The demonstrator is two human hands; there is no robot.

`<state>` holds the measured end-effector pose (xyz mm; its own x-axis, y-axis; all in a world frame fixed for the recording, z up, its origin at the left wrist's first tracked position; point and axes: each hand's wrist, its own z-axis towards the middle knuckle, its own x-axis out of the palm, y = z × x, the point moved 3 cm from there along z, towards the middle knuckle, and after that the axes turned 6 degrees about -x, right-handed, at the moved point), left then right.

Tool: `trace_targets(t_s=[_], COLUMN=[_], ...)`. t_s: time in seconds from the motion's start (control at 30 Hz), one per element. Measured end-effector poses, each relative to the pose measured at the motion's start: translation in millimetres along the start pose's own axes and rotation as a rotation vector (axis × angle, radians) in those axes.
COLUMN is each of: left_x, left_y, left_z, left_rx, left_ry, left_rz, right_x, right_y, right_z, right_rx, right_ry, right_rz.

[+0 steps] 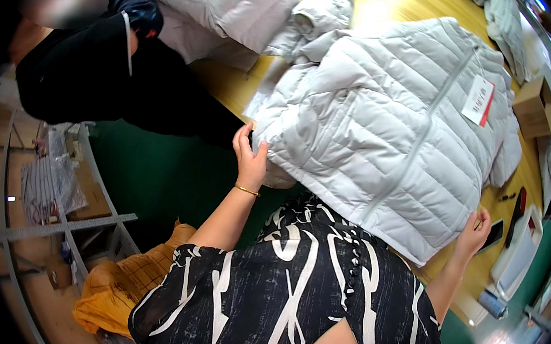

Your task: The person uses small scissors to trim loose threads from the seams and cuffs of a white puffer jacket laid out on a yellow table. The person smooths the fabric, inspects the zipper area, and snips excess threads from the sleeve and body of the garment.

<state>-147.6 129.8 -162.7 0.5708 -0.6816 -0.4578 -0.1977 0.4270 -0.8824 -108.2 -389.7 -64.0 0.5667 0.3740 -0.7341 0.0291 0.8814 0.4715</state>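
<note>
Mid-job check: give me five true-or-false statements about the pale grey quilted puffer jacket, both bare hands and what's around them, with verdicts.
1. The jacket lies on the yellow wooden table. True.
2. The rectangular white-and-red paper tag is on the floor. False: it lies on the jacket's front.
3. The left hand wears a thin gold bracelet at its wrist. True.
4. The right hand holds the flat, dark-screened phone. False: the phone lies beside it.
5. The open brown cardboard box is right of the jacket. True.
</note>
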Motion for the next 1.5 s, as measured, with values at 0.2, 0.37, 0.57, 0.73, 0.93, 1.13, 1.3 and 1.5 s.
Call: trace_targets(t_s=[0.2, 0.37, 0.57, 0.73, 0.93, 1.13, 1.3, 1.5], left_x=[72.0, 143.9, 168.0, 134.0, 124.5, 146.5, 161.5, 151.6], left_y=[-137.0, -135.9, -52.8, -106.7, -152.9, -152.0, -149.7, -134.8], left_z=[-13.3, 1.4, 15.9, -15.5, -39.7, -32.9, -69.1, -93.0], left_rx=[0.657, 0.680, 0.536, 0.557, 0.730, 0.781, 0.819, 0.785], left_ry=[0.328, 0.348, 0.507, 0.478, 0.464, 0.510, 0.684, 0.756], left_rz=[0.113, 0.561, 0.793, 0.584, 0.344, 0.352, 0.432, 0.308], right_x=[-1.5, 80.5, 120.4, 91.3, 78.7, 116.9, 136.6, 159.8], right_y=[86.0, 134.6, 97.6, 108.4, 123.8, 141.3, 147.4, 155.6], right_z=[11.6, -22.8, -51.6, -46.2, -27.5, 24.1, 38.7, 70.1], right_rx=[-0.271, -0.270, -0.192, -0.146, -0.190, 0.019, 0.280, 0.235], right_ry=[-0.049, 0.477, 0.617, 0.675, 0.639, 0.597, 0.853, 1.029], right_rz=[0.171, 0.168, 0.159, 0.341, 0.531, 0.857, 1.029, 1.000])
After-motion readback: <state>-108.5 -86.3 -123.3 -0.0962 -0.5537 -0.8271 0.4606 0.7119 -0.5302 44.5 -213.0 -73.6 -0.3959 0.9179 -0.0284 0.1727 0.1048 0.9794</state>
